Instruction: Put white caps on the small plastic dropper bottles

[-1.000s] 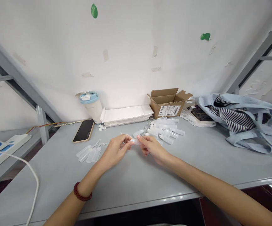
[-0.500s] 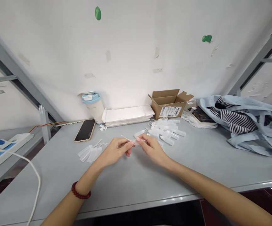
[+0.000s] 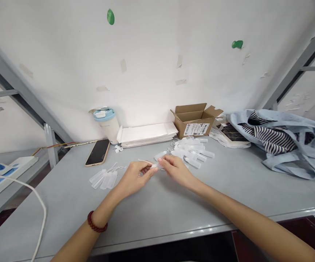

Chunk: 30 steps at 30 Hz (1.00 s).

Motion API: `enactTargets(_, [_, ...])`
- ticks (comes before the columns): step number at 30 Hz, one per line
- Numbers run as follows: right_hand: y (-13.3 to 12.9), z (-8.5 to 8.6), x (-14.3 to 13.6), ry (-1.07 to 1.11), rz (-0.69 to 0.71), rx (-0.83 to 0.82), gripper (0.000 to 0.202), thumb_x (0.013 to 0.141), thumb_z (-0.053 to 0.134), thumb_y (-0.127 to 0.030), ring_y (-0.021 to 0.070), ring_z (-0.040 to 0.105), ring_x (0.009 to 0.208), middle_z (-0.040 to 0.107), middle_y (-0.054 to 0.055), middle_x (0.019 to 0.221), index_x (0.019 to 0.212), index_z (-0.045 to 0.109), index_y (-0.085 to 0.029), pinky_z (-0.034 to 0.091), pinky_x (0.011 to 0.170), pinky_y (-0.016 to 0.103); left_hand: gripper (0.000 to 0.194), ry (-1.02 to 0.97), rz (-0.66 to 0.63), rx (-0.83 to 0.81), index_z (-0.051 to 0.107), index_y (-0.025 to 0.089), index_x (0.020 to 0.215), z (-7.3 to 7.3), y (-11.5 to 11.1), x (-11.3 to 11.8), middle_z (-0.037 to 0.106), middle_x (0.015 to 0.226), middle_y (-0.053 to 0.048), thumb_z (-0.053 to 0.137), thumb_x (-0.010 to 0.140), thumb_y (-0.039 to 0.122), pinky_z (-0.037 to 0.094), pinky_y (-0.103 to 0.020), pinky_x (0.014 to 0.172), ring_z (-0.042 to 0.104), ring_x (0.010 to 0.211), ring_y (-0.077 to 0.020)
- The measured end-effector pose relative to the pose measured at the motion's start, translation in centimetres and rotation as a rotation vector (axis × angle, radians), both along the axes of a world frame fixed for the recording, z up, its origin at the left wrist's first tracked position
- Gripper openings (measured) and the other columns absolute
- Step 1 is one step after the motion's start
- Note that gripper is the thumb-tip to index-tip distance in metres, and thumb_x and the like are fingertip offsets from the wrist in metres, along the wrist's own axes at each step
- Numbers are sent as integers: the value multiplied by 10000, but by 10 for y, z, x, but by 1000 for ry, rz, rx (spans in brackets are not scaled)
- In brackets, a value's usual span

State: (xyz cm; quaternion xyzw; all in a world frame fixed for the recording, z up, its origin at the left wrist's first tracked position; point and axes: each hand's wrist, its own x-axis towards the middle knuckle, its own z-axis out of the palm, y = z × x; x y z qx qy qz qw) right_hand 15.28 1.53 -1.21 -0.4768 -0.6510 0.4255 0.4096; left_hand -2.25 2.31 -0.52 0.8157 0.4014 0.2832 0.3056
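My left hand [image 3: 137, 175] and my right hand [image 3: 176, 169] meet over the middle of the grey table, both pinching one small translucent plastic tube [image 3: 158, 166]. A thin white strap sticks out above my left fingers. Left of my left hand lies a small group of clear tubes [image 3: 104, 178] with white straps. Beyond my right hand is a larger pile of similar tubes [image 3: 192, 148]. My fingertips partly hide the held tube.
Along the wall stand a blue-lidded cup [image 3: 108, 125], a stack of white envelopes [image 3: 148, 134] and an open cardboard box [image 3: 194, 123]. A phone [image 3: 97, 152] lies left, a blue bag [image 3: 283, 140] right. A power strip [image 3: 4, 176] is at far left.
My left fingers have shifted slightly on the tube, and the strap above them sits lower. My right hand keeps its pinch. The view has moved slightly.
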Motion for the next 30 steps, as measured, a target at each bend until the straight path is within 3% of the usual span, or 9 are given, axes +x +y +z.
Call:
enactTargets(3, [-6,2,-1,-92,11,138,326,894,408,-421,88,328,509,373,-57,538,712,512,-170,253,502,230,330,-68,-29,-134,613,145,744,5,-1,-2,578,633,5,463,871,410,441,-227,602,559,582,-123])
enactTargets(7, [-9,3,-1,-157,36,241,294,915,390,-373,86,361,507,408,-55,542,754,527,-168,277,522,225,321,-98,-69,-252,589,147,716,8,-2,-4,557,600,15,474,867,405,438,-215,599,557,577,-116])
enactTargets(14, [-3,-1,-1,-177,36,139,327,907,374,-391,92,353,517,386,-52,548,673,459,-178,268,511,228,398,-14,-74,-210,453,150,528,2,2,-3,485,514,30,485,870,350,380,-194,529,483,511,-90])
enactTargets(17, [0,-4,-1,-148,17,80,356,889,380,-402,91,320,522,334,-54,543,609,393,-183,249,504,231,436,56,-72,-35,413,154,484,-3,2,-1,442,471,33,472,886,310,343,-202,493,434,470,-84])
enactTargets(20, [2,-4,-1,-116,7,20,362,869,398,-412,89,303,515,312,-56,534,587,371,-186,237,495,232,411,169,-57,384,456,155,520,-10,0,0,438,484,27,431,914,269,293,-226,465,398,448,-90])
enactTargets(24, [2,-1,0,-54,4,-56,400,862,411,-440,79,275,462,282,-68,480,555,329,-196,210,460,230,278,388,29,928,569,135,729,-19,-3,1,512,546,-1,407,931,235,262,-254,452,424,449,-121])
enactTargets(26, [0,1,-1,-41,-18,-53,412,863,415,-449,77,277,440,285,-72,454,548,334,-197,212,450,229,248,416,41,994,577,138,759,-20,-2,1,527,556,-3,420,928,229,290,-253,462,451,462,-128])
enactTargets(30, [-2,3,-1,-101,-84,97,349,877,423,-421,91,362,464,396,-54,480,654,515,-170,274,466,223,189,315,76,817,595,160,861,-17,9,-6,619,726,-39,459,914,280,407,-242,548,577,632,-152])
